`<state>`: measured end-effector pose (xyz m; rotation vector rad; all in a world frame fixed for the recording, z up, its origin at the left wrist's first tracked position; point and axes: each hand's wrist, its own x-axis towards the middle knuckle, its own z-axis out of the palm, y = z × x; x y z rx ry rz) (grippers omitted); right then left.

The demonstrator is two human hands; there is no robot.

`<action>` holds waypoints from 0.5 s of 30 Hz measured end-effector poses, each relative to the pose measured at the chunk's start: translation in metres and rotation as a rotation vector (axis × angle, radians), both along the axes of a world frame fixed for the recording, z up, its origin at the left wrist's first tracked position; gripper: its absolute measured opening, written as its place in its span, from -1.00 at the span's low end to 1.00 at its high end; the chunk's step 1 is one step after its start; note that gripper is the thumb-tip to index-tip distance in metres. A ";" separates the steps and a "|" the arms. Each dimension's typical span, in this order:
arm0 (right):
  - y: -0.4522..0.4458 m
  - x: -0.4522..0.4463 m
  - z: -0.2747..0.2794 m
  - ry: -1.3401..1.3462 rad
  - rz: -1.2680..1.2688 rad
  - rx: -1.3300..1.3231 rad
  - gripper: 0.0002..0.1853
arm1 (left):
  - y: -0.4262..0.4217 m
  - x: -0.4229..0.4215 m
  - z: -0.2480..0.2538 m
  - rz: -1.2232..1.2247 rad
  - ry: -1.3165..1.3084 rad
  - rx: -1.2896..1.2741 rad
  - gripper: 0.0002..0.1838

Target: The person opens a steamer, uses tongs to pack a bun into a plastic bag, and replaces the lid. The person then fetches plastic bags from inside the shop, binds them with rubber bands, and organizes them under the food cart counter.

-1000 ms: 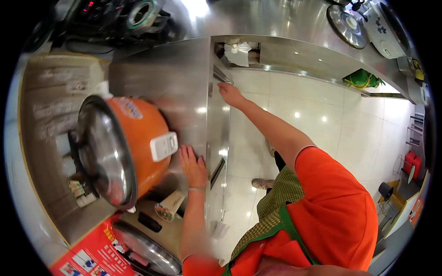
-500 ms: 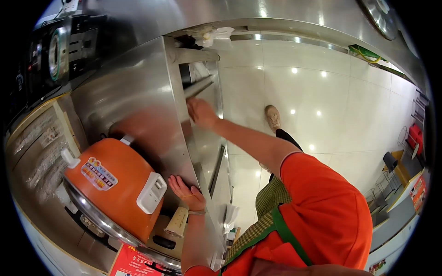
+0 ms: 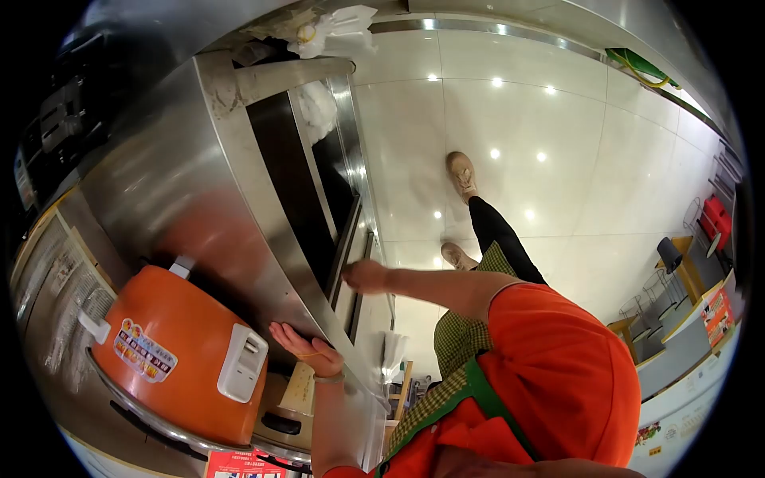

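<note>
My left hand [image 3: 307, 350] lies on the edge of the steel counter [image 3: 239, 215], fingers stretched out and together, holding nothing. Close by stands an orange rice cooker [image 3: 179, 358] with a white control panel [image 3: 243, 362]. A tapered, printed cup [image 3: 298, 389] sits beside my left wrist. Lower down at the counter's front, my right hand [image 3: 366, 277] is curled at the edge of a steel sliding door [image 3: 347, 303]; its fingertips are partly hidden. Above that hand, the dark cabinet opening [image 3: 291, 175] shows, with a white plastic bag [image 3: 317, 111] inside.
White plastic bags [image 3: 339, 30] lie at the cabinet's far end. A black appliance [image 3: 60, 119] stands at the upper left. Pale floor tiles [image 3: 526, 119] stretch to the right, past my shoes [image 3: 460, 174]. A red sheet [image 3: 239, 464] lies below the cooker.
My right hand has moved down along the cabinet front, and the door has slid with it, opening a wide dark gap. My left hand stays on the counter edge. The view has shifted.
</note>
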<state>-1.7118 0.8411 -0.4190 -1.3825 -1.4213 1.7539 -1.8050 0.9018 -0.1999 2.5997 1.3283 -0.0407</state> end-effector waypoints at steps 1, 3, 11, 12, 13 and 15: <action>0.003 0.010 -0.018 -0.004 -0.123 -0.049 -0.77 | 0.001 0.000 0.000 0.000 -0.003 0.004 -0.38; 0.032 0.048 -0.053 -0.086 -0.459 -0.212 -0.79 | 0.000 -0.006 -0.001 0.005 0.024 -0.003 -0.37; 0.214 0.161 -0.150 -0.440 -0.737 -0.092 -0.36 | 0.000 -0.010 -0.005 0.054 0.024 -0.005 -0.35; 0.230 0.168 -0.148 -0.432 -0.728 -0.084 -0.36 | 0.001 -0.012 -0.007 0.030 0.002 -0.002 -0.35; 0.243 0.174 -0.148 -0.511 -0.637 -0.091 -0.36 | 0.001 -0.017 -0.008 0.005 -0.019 -0.003 -0.34; 0.264 0.169 -0.169 -0.584 -0.533 -0.097 -0.36 | -0.003 -0.033 -0.013 0.026 -0.003 -0.001 -0.33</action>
